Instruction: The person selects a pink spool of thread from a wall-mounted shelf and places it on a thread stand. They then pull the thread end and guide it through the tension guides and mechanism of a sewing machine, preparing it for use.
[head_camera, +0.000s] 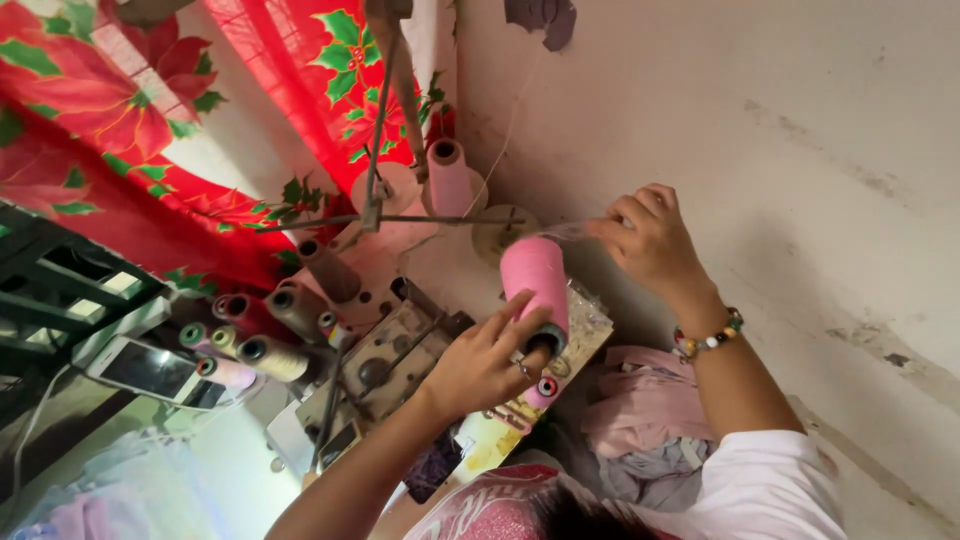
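My left hand (480, 362) grips the lower end of a bright pink thread cone (535, 285), fingers wrapped around its base. My right hand (648, 240) is raised beside the cone's upper end, its fingertips pinched on a thin strand of clear wrap or thread coming off the cone. A beaded bracelet (706, 338) circles my right wrist. Just beyond the cone stands a pale pink thread cone (447, 175) on the thread stand (400, 215) of a sewing machine (385, 365).
Several brown and pink spools (270, 325) lie left of the machine, next to a smartphone (150, 370). A red flowered cloth (150, 130) hangs behind. Pink and grey fabric (640, 420) is heaped near my body. A stained white wall (800, 150) fills the right.
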